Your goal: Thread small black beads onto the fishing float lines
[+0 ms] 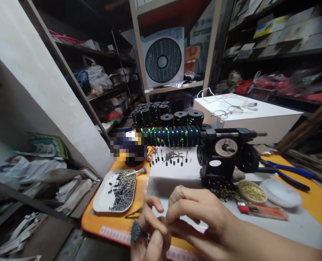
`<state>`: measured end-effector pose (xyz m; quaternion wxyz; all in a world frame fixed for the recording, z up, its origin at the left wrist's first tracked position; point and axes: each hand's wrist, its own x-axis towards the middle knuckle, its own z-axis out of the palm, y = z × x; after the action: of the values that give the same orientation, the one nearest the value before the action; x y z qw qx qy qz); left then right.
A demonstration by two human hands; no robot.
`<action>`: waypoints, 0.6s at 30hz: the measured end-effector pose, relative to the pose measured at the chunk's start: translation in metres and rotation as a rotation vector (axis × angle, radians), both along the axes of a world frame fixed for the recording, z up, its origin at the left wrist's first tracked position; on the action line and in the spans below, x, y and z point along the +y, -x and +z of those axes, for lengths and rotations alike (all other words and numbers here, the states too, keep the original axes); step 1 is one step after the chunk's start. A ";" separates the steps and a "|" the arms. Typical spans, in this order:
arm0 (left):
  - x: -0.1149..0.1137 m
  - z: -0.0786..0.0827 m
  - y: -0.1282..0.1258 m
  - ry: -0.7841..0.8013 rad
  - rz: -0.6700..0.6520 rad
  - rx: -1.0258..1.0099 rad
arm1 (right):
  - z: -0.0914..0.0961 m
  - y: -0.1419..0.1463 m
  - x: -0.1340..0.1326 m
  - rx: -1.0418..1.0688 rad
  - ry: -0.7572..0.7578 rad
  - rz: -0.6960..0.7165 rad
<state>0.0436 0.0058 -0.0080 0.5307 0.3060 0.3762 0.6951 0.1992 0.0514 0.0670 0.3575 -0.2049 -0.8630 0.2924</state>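
My left hand [153, 230] is at the bottom middle, fingers curled into a pinch. My right hand [204, 212] meets it from the right, thumb and fingertips closed. The two sets of fingertips touch; whatever lies between them is too small or hidden. A tan wrapping [176, 195] covers one right finger. By the left fingers shows a dark grey bristly clump [135, 232]. Beyond the hands stands a black winding machine [217, 159] with a dial. Its shaft carries a row of black foam spools [173, 136] wound with teal and green line. Small black-tipped pieces [174, 159] lie below them.
On the orange table, a white tray [101, 203] holds small grey pieces at left. At right are a dish of gold bits [252, 191], a translucent lid [281, 193], a red-orange cutter [262, 210] and blue-handled pliers [291, 172]. Behind stand more spools [181, 116] and a white box [258, 112].
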 end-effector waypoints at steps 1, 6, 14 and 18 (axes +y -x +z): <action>-0.001 0.000 0.001 0.003 -0.011 0.002 | -0.001 0.000 -0.001 -0.015 -0.015 -0.011; 0.000 0.001 0.002 -0.091 0.039 0.129 | -0.007 0.003 -0.002 -0.106 -0.075 -0.073; 0.010 0.006 0.018 -0.052 -0.337 -0.096 | -0.006 -0.012 0.034 -0.230 -0.625 -0.089; 0.008 0.007 0.021 -0.083 -0.222 0.012 | 0.000 -0.014 0.028 -0.269 -0.509 -0.050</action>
<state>0.0224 0.0137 -0.0011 0.5891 0.3716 0.3141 0.6451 0.2134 0.0798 0.0668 0.2871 -0.1668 -0.9429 0.0274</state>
